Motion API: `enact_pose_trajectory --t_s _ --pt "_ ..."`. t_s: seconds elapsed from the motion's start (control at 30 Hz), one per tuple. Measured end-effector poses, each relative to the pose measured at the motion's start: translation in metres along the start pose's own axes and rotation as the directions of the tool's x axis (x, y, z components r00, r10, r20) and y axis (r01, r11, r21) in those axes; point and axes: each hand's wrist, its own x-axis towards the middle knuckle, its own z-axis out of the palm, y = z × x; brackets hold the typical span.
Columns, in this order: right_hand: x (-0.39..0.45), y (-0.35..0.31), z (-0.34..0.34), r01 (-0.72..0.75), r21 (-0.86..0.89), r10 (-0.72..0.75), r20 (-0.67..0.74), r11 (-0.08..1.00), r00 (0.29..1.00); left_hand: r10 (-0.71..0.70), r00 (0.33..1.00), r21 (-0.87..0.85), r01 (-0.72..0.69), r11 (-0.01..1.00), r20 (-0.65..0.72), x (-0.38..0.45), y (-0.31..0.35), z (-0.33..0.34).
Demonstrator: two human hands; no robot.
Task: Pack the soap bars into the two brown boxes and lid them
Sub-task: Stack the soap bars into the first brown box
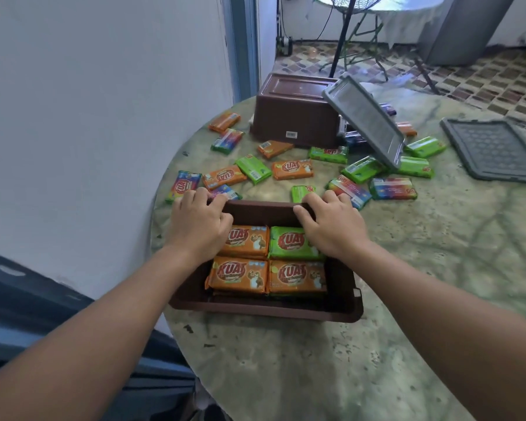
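Your left hand (199,226) and right hand (331,221) both clasp the far rim of the near brown box (343,302), fingers over the edge. Four soap bars (240,276) show inside, w/ gaps at 3 & 9. Loose bars (292,169) at 12; table (438,284) open at 3.

We read "KUAT" in red on three orange soap bars (244,242) and one green soap bar (295,243) in the near brown box (264,311), lower centre. The same word shows on loose orange bars (292,169) mid-frame and a rainbow bar (184,185) at left. A white sticker (291,134) on the upturned brown box (295,117) is illegible.
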Motion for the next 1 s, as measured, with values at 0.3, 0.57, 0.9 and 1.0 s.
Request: enact_pose_trajectory --t_s 0.3,0.57,0.9,1.0 --pt "0.085 -0.016 -0.032 -0.198 0.192 0.141 0.274 0.961 0.951 -0.201 0.920 -0.276 0.301 0.913 0.338 0.100 -0.003 -0.014" --pt "0.144 -0.020 0.014 -0.275 -0.127 0.302 0.475 0.953 0.826 -0.198 0.748 0.012 0.247 0.969 0.633 0.148 -0.031 0.042" --pt "0.155 -0.016 0.048 -0.375 -0.171 0.412 0.398 0.911 0.820 -0.242 0.696 0.093 0.246 0.965 0.676 0.154 -0.030 0.072" --pt "0.153 -0.018 0.045 -0.388 -0.088 0.393 0.352 0.917 0.849 -0.250 0.715 0.075 0.268 0.961 0.653 0.149 -0.030 0.070"
